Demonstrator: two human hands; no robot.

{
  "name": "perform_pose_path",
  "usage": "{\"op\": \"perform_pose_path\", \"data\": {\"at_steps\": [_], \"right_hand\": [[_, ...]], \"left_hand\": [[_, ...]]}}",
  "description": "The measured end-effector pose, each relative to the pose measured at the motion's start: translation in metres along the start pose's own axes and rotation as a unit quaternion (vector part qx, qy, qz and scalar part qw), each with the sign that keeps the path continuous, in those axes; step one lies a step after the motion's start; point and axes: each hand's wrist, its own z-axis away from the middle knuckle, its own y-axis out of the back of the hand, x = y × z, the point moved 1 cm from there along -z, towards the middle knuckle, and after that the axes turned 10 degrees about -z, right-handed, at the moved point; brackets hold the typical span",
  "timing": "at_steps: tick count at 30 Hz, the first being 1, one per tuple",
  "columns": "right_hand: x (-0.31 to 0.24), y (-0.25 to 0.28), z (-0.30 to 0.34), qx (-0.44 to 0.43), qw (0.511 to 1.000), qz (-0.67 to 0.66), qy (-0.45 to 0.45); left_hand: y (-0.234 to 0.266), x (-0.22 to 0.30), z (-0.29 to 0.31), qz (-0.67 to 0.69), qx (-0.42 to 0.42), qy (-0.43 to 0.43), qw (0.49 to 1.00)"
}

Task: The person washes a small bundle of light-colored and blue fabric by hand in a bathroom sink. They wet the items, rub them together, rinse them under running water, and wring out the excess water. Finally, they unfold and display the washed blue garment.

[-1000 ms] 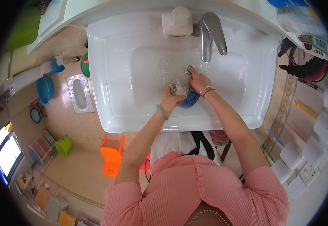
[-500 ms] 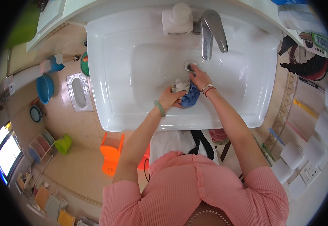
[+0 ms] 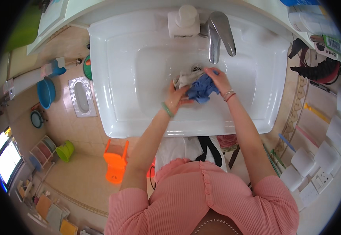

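Note:
Low in the white sink (image 3: 119, 98), both my hands grip a bunched cloth, part of it blue and part pale grey. My left hand (image 3: 175, 98) is closed on the left side, around the pale cloth (image 3: 183, 79), with fingers reaching under the bundle. At the upper right, my right hand (image 3: 220, 79) pinches the blue cloth (image 3: 202, 88). I cannot tell if the blue and pale parts are one piece. Just beyond the bundle lies the drain (image 3: 196, 67), partly covered by the cloth.
A chrome faucet (image 3: 220, 35) rises at the back of the sink, with a white pump bottle (image 3: 183, 22) left of it. An orange chair (image 3: 116, 161) stands on the floor at left, near a green bucket (image 3: 65, 150). Dark shoes (image 3: 320, 70) sit at right.
My right hand has left the drain and now grips the blue cloth. The bundle is spread wider and has shifted slightly up and right. The drain now shows its dark opening.

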Motion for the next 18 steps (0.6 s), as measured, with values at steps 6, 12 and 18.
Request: {"op": "perform_pose_path", "data": {"at_steps": [6,12,18], "right_hand": [[-0.048,0.008,0.0,-0.035,0.946,-0.321,0.007],[-0.053,-0.032,0.017,-0.012,0.97,-0.202,0.138],[-0.084,-0.072,0.098,-0.034,0.931,0.155,0.328]], "left_hand": [[-0.002,0.032,-0.03,0.043,-0.005,-0.078,0.996],[-0.034,0.04,-0.04,0.267,-0.114,0.02,0.957],[-0.045,0.039,-0.065,0.257,-0.247,0.01,0.934]]}}
